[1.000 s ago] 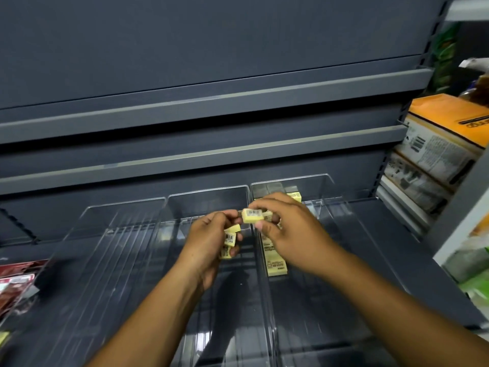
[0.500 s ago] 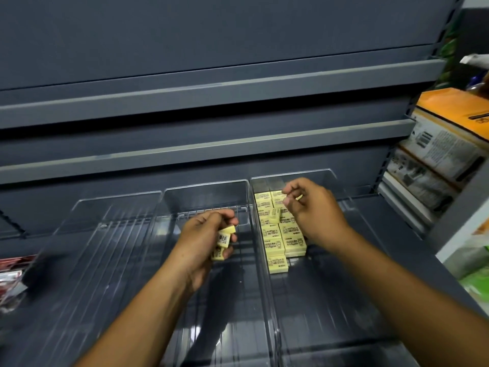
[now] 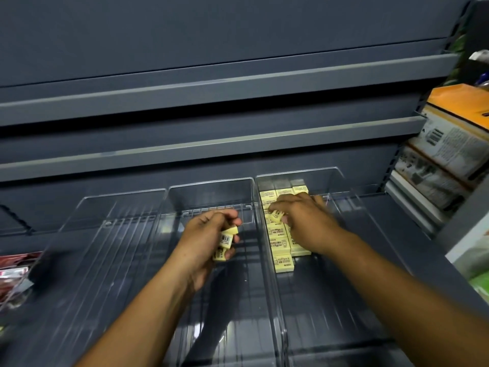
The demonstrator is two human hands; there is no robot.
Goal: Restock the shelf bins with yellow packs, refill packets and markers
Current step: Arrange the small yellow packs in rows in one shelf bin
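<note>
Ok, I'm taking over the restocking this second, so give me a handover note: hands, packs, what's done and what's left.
Left hand grips a few yellow packs over the middle clear bin.
Right hand pinches a single pack above the stocked rows in the right clear bin.
Done: stocked rows fill that bin's back part.
Left: place the held packs and fill the bin's front. No refill packets or markers are in view.

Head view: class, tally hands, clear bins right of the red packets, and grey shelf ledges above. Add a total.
Hands: 2, left hand, right hand
Clear bins: 3, left bin, middle bin, right bin
Shelf ledges: 2, upper ledge, lower ledge
Total: 7
</note>
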